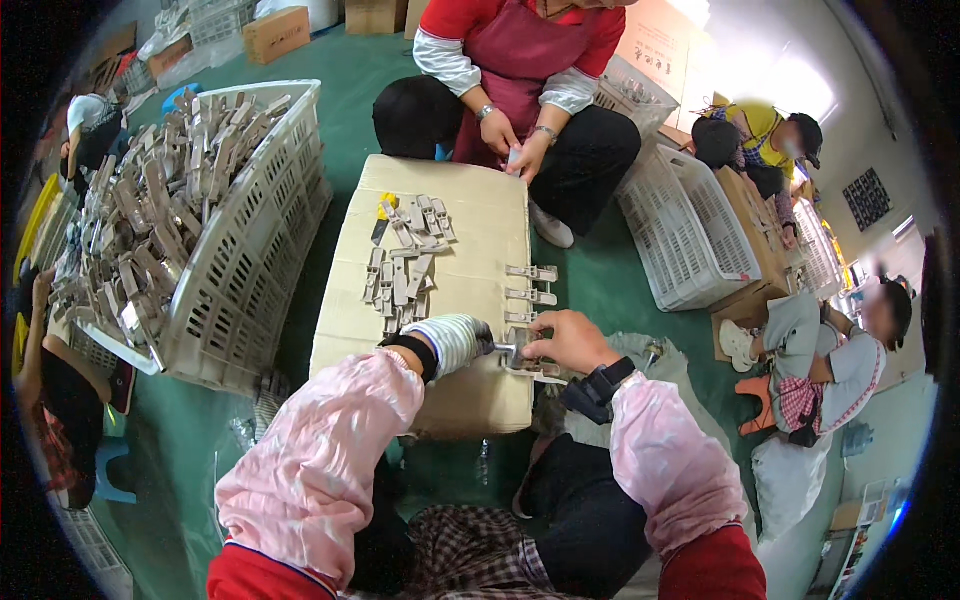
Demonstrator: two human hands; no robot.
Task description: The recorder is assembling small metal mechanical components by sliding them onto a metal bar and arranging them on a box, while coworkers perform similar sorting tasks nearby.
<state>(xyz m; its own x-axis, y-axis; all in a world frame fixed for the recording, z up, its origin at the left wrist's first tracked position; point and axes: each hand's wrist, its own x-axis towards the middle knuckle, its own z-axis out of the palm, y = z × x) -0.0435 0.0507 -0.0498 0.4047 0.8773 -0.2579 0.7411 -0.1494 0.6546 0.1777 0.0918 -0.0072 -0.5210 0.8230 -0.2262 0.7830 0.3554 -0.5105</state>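
Note:
My left hand (452, 342), in a striped glove with dark fingertips, is closed around something metallic near the right edge of a cardboard box (480, 210). Bare, my right hand (574, 340) pinches the near part of a grey-beige clip (520, 348) at that same edge. The two hands nearly meet there. Other clips (532, 296) sit in a row along the edge, jutting past it. A loose group of grey-beige clips (400, 283) lies on the box top left of centre, with a small yellow-and-black object (385, 212) at its far end.
On the left stands a white crate (250, 235) heaped with clips. Across the box sits a person in a dark red apron (525, 65), hands together. White crates (690, 230) and other seated people (830, 350) are at right. A whitish sack (665, 375) lies beside my right arm.

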